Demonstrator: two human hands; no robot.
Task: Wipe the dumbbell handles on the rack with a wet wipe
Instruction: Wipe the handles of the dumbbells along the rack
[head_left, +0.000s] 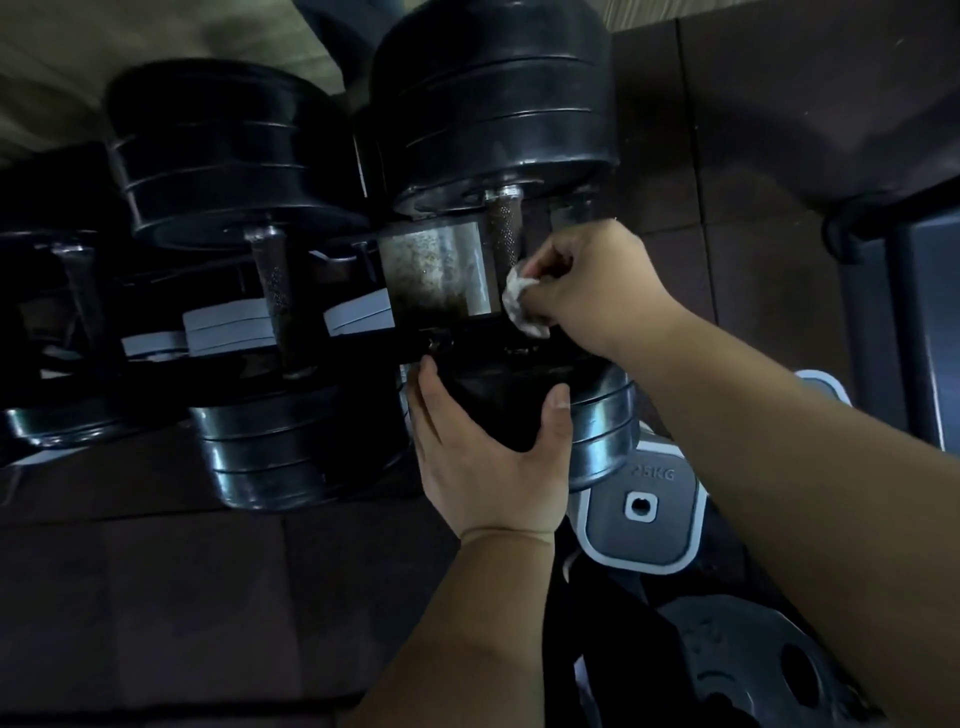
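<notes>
A large black dumbbell (498, 98) lies on the rack at upper right, its knurled metal handle (505, 228) running toward me. My right hand (587, 280) is closed around the lower part of that handle, with a crumpled white wet wipe (522, 304) pressed against it. My left hand (483, 457) grips the near head (602, 421) of the same dumbbell from the front, fingers and thumb spread over its black face. A second dumbbell (218, 156) with its own handle (275, 296) lies to the left.
A worn metal plate of the rack (434, 273) shows between the two dumbbells. A third dumbbell (57, 260) sits in shadow at far left. A grey-rimmed 25 kg weight (641, 512) and a black plate (753, 670) lie on the dark tiled floor (156, 597).
</notes>
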